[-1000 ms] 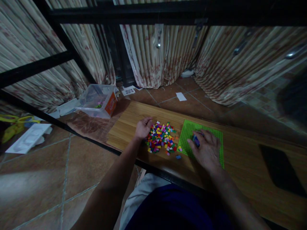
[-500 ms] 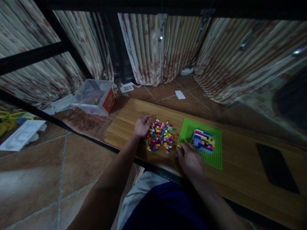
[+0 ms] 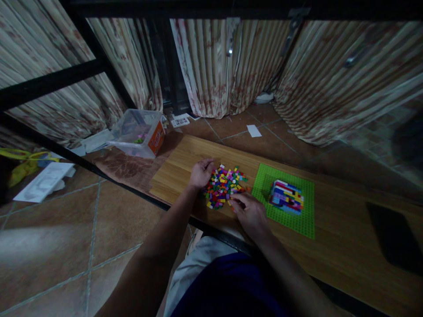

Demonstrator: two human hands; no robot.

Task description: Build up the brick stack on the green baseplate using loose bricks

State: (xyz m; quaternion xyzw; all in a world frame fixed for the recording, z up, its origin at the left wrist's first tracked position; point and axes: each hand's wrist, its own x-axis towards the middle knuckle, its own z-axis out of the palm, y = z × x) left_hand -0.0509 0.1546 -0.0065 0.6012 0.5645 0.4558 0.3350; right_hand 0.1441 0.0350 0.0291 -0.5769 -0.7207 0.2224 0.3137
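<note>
A loose pile of small toy building bricks [image 3: 224,185] in many colours lies on the wooden board. At its left edge rests my left hand [image 3: 201,173], fingers curled together; whatever they may hold is hidden. My right hand [image 3: 251,215] is at the near right side of the pile, thumb and fingertips drawn together among the bricks. I cannot make out what is between them. To the right of that hand lies a green studded baseplate [image 3: 306,220], bearing a block built of stacked multicoloured bricks [image 3: 287,197].
The wooden board [image 3: 180,154] reaches far right, where a dark flat object [image 3: 393,237] lies. A clear plastic tub [image 3: 132,147] with an orange label stands beyond its left end. White paper [image 3: 254,130] lies on the tiled floor. Dark metal bars [image 3: 49,81] cross the left.
My right hand has moved left, from beside the baseplate to the pile's edge. The left hand stays by the pile. The whole view has shifted slightly.
</note>
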